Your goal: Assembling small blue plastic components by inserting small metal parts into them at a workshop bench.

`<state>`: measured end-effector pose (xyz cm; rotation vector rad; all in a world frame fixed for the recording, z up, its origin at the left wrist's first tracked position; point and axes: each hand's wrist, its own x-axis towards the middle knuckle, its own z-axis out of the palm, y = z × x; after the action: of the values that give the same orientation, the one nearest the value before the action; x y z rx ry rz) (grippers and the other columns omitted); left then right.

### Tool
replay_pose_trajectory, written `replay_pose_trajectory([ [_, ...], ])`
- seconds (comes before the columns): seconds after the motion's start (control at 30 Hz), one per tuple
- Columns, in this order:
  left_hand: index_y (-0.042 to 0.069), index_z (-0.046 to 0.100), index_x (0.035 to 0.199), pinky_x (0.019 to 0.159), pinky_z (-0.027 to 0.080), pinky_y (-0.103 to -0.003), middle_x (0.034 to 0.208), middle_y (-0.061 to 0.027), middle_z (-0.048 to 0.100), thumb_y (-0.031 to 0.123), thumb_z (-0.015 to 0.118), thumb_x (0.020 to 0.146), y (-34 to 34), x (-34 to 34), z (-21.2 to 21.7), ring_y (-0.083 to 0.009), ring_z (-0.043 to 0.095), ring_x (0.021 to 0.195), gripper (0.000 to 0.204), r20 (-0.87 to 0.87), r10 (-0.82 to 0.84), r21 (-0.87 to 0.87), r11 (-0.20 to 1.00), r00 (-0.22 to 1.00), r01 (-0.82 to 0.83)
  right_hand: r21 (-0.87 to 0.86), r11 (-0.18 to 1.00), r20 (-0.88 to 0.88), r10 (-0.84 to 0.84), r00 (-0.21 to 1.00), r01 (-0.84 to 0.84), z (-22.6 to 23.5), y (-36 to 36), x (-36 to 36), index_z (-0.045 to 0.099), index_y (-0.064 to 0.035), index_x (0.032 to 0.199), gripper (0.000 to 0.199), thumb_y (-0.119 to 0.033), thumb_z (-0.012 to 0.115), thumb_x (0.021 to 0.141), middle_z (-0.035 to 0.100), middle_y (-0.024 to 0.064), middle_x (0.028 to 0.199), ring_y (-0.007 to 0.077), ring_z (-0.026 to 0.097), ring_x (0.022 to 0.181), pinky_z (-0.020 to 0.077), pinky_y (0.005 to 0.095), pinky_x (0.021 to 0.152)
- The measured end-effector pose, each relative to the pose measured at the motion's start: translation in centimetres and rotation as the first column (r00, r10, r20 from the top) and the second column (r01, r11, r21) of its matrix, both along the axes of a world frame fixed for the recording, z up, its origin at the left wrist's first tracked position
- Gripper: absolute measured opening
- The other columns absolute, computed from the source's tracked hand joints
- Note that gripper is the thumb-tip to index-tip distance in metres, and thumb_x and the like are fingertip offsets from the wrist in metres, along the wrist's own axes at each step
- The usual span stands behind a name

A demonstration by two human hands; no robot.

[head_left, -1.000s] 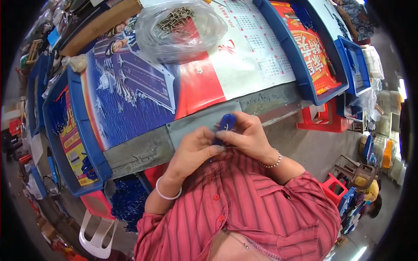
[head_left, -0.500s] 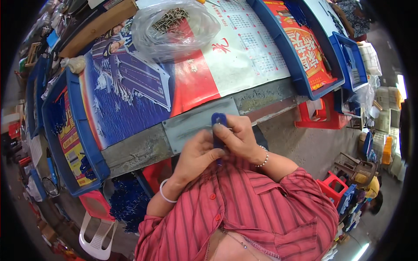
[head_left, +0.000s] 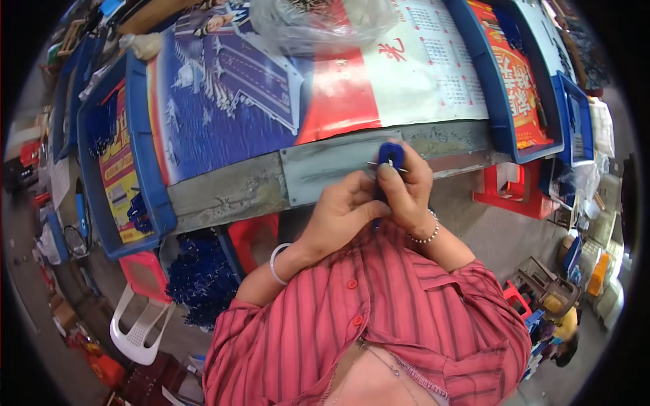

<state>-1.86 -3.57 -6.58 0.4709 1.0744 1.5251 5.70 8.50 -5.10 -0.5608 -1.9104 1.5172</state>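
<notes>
Close to the bench's front edge, I hold a narrow blue plastic piece (head_left: 391, 155) with a rounded top. My right hand (head_left: 410, 188) pinches it, thumb on the near face and fingers behind. A thin metal bit juts out on both sides of it, beside the thumb. My left hand (head_left: 343, 211) closes round the lower part of the piece, its thumb pressed against it; the fingers hide most of that end. Just beyond the hands, a grey metal plate (head_left: 325, 172) is fixed to the bench edge.
A clear plastic bag of small metal parts (head_left: 325, 27) sits on a poster (head_left: 237, 101) covering the bench. Blue trays stand left (head_left: 144, 155) and right (head_left: 479, 68). Below are a heap of blue pieces (head_left: 200, 277), a white chair (head_left: 135, 331) and a red stool (head_left: 518, 193).
The view has shifted, so the bench sits higher and farther right. Both hands still hold the blue piece; its top now leans away more, and the metal bit shows on both sides.
</notes>
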Motion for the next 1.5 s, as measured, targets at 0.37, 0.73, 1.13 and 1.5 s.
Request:
replay_pose_trajectory([
  [0.37,-0.001,0.051,0.096,0.058,0.041,-0.02,0.076,-0.0003,0.058,0.006,0.063,0.087,-0.6,0.5,-1.2,-0.002,0.05,0.071,0.016,0.03,0.019,-0.002,1.0,0.999,-0.019,0.158,0.986,0.117,-0.066,0.991,0.047,-0.6,-0.4,0.3,0.049,-0.001,0.07,0.025,-0.016,0.054,0.09,0.045,0.0006,0.059,0.0076,0.04,0.054,0.0321,0.026,0.049],
  [0.73,-0.003,0.053,0.093,0.063,0.047,-0.022,0.08,-0.0053,0.065,0.002,0.061,0.086,-0.5,0.9,-1.6,-0.0062,0.06,0.076,0.011,-0.112,0.082,-0.004,0.997,0.99,-0.083,0.127,0.991,0.115,-0.065,0.991,0.05,-2.4,-0.5,1.4,0.057,0.0024,0.092,0.019,-0.016,0.057,0.088,0.054,0.0002,0.073,0.0057,0.045,0.061,0.0369,0.0211,0.053],
  [1.13,-0.003,0.059,0.1,0.064,0.048,-0.022,0.078,-0.005,0.065,0.008,0.055,0.09,-2.3,-3.4,0.8,-0.0071,0.059,0.068,0.015,-0.304,-0.188,-0.282,0.954,0.934,0.101,-0.471,0.869,0.147,0.248,0.958,-0.152,-0.4,1.6,1.2,0.061,-0.0011,0.096,0.015,-0.015,0.059,0.09,0.058,0.0009,0.077,0.003,0.048,0.061,0.0368,0.0178,0.051],
  [1.5,0.003,0.062,0.101,0.068,0.047,-0.037,0.084,-0.0153,0.06,0.011,0.061,0.083,-1.6,-6.2,-1.1,-0.0314,0.061,0.077,0.02,-0.901,-0.133,-0.166,0.985,0.413,-0.044,0.478,0.79,0.478,0.133,0.868,-0.384,-1.5,1.8,0.9,0.059,-0.0017,0.107,0.032,-0.008,0.067,0.076,0.058,0.0148,0.101,0.0336,0.058,0.087,0.0484,0.0365,0.074],
])
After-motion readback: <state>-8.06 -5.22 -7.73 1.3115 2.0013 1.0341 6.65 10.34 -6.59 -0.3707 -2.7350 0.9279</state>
